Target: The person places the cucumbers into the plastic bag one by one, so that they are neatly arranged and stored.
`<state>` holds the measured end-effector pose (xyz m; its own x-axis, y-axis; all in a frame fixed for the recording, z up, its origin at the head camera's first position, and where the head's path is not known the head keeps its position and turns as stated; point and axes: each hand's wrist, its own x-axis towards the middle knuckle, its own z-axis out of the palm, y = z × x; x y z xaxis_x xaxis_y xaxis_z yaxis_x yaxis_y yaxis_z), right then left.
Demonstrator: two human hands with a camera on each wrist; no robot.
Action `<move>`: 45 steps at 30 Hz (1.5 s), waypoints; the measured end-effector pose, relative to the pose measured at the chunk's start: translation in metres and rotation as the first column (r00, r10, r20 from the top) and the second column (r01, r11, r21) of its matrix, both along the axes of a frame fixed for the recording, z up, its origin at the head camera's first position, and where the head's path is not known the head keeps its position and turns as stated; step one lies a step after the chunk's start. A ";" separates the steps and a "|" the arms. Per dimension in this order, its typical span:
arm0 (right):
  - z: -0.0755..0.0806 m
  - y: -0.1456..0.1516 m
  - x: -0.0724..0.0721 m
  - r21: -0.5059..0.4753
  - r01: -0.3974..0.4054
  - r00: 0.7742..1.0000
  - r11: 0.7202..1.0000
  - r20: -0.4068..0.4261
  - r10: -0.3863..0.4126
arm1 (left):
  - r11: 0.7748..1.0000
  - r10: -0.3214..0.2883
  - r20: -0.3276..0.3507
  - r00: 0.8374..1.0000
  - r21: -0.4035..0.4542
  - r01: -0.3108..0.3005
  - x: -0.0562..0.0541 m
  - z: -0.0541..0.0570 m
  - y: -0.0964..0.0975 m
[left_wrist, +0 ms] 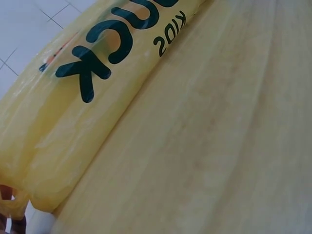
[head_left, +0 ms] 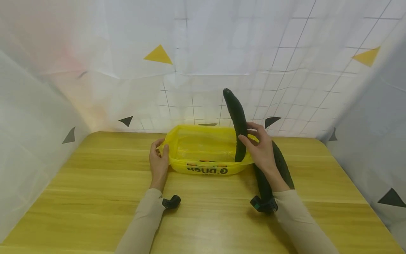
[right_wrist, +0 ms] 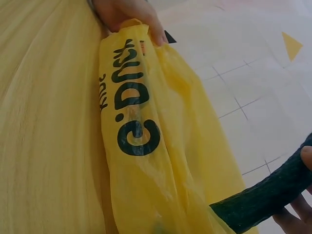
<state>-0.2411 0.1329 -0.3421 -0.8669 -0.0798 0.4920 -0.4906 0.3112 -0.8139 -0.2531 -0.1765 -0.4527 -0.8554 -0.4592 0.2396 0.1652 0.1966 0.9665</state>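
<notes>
A yellow plastic bag (head_left: 176, 167) with dark mirrored lettering lies on the table, its mouth spread wide. My left hand (head_left: 159, 163) grips the bag's left end, thumb toward the opening. A long dark green cucumber (head_left: 235, 111) stands nearly upright, tilted left at the top, its lower end inside the bag's right side. Around its middle, my right hand (head_left: 262, 151) holds it between thumb and fingers. The right wrist view shows the cucumber (right_wrist: 263, 200) entering past the bag's rim (right_wrist: 183, 170). In the left wrist view, only fingertips (left_wrist: 18, 225) appear beside the bag (left_wrist: 63, 141).
Two more dark cucumbers lie on the table beneath my right forearm, one to its right (head_left: 283, 164) and one to its left (head_left: 262, 183), partly hidden. White sheets (head_left: 127, 98) with triangles and grid lines enclose the wooden table (head_left: 95, 183) behind and at both sides.
</notes>
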 end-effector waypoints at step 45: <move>-0.038 -0.021 -0.034 0.509 -0.108 0.961 0.854 -0.165 0.220 | 0.999 0.040 0.008 0.999 -0.002 -0.040 0.000 0.002 0.000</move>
<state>-0.2747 0.1120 -0.3802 -0.7004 -0.4913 0.5178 -0.7112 0.5417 -0.4480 -0.2533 -0.1765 -0.4506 -0.8382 -0.4928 0.2334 0.1489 0.2049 0.9674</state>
